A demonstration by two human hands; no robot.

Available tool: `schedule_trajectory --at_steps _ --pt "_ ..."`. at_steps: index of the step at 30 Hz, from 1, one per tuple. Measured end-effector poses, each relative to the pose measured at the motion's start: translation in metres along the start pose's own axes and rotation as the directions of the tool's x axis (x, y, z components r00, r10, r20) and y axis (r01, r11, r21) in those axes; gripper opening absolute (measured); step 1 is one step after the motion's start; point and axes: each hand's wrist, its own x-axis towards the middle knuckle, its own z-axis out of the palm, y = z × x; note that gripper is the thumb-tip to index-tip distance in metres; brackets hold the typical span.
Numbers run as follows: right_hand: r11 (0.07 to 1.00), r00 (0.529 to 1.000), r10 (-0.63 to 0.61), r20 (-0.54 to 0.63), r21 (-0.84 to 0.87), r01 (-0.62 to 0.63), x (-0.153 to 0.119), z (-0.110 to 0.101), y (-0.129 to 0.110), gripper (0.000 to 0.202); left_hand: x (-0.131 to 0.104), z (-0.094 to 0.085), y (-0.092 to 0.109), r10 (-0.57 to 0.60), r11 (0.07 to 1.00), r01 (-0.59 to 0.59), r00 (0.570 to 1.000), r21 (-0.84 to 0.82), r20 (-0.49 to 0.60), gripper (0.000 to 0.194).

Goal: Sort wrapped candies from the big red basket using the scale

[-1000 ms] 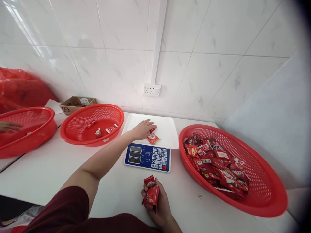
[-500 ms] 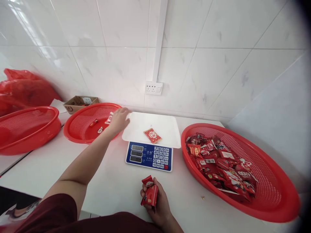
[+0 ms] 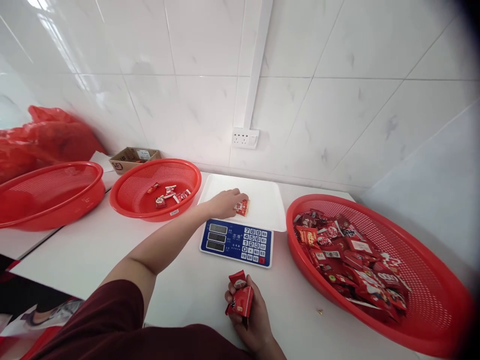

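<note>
My left hand [image 3: 225,203] is over the white scale tray [image 3: 262,192], its fingers curled onto a red and gold patterned candy packet [image 3: 242,207] and hiding part of it. The packet lies on the tray. Close to my body, my right hand [image 3: 255,312] is closed around several red candy packets [image 3: 241,298], held above the white table. Between the hands sits the scale's blue keypad panel [image 3: 237,243] with its displays.
At right, a big red basket [image 3: 431,290] holds many red candy packets. A red basket [image 3: 123,205] with several candies stands left, beside a small cardboard box [image 3: 125,165]. Farther left are another red basket [image 3: 95,192] and red plastic bags [image 3: 63,140]. A wall socket [image 3: 245,138] is behind.
My left hand has moved right from the left basket onto the packet on the scale. A red and white candy it was near now lies in that basket. My right hand keeps its packets.
</note>
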Motion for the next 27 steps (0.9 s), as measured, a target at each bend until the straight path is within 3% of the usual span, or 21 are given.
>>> schedule_trajectory --at_steps 2,4,7,8,9,11,12,13,15,17,19,23,27 --pt "1.0 1.0 0.016 -0.012 -0.012 -0.016 0.001 0.0 0.001 0.029 -0.015 -0.009 -0.011 -0.084 0.995 0.09 0.991 0.051 -0.107 0.055" --pt "0.999 1.0 0.028 -0.008 -0.027 -0.028 0.001 -0.002 0.002 0.029 -0.033 -0.02 -0.027 -0.213 0.969 0.237 0.943 0.069 -0.257 0.052" --pt "0.999 1.0 0.024 0.011 -0.035 -0.023 0.002 -0.004 0.003 0.029 -0.061 -0.035 -0.047 -0.397 0.881 0.472 0.78 0.038 -0.484 0.044" --pt "0.999 1.0 0.018 0.016 -0.031 -0.017 0.003 -0.004 0.002 0.029 -0.07 -0.036 -0.048 -0.422 0.864 0.503 0.738 0.013 -0.527 0.041" --pt "1.0 1.0 0.012 0.021 -0.027 -0.012 0.003 -0.003 0.001 0.029 -0.077 -0.034 -0.045 -0.436 0.865 0.501 0.722 -0.029 -0.537 0.037" --pt "1.0 1.0 -0.012 0.02 -0.025 0.012 0.005 0.0 -0.001 0.029 -0.09 -0.022 -0.026 -0.44 0.897 0.4 0.779 -0.187 -0.446 0.03" --pt "0.999 0.999 -0.031 0.019 -0.027 0.031 0.005 0.002 -0.003 0.029 -0.096 -0.011 -0.011 -0.422 0.893 0.324 0.846 -0.313 -0.327 0.029" --pt "0.998 0.998 -0.053 0.016 -0.036 0.054 0.006 0.005 -0.005 0.03 -0.101 0.001 0.006 -0.356 0.862 0.247 0.917 -0.442 -0.181 0.03" --pt "0.99 0.992 -0.125 0.004 -0.071 0.125 0.006 0.01 -0.01 0.032 -0.11 0.027 0.042 -0.198 0.779 0.159 0.98 -0.607 0.002 0.033" --pt "0.968 0.977 -0.212 -0.013 -0.137 0.208 0.005 0.011 -0.013 0.035 -0.117 0.049 0.072 -0.075 0.704 0.118 0.993 -0.7 0.091 0.048" --pt "0.938 0.963 -0.269 -0.021 -0.234 0.257 0.003 0.009 -0.013 0.037 -0.12 0.064 0.089 -0.06 0.667 0.116 0.993 -0.736 0.102 0.053" --pt "0.843 0.952 -0.301 0.062 -0.449 0.296 -0.005 0.002 -0.009 0.031 -0.12 0.077 0.09 -0.136 0.627 0.133 0.989 -0.768 0.06 0.024" --pt "0.778 0.945 -0.298 0.137 -0.538 0.324 -0.01 0.004 -0.009 0.03 -0.118 0.081 0.084 -0.197 0.487 0.152 0.979 -0.86 0.061 0.019"
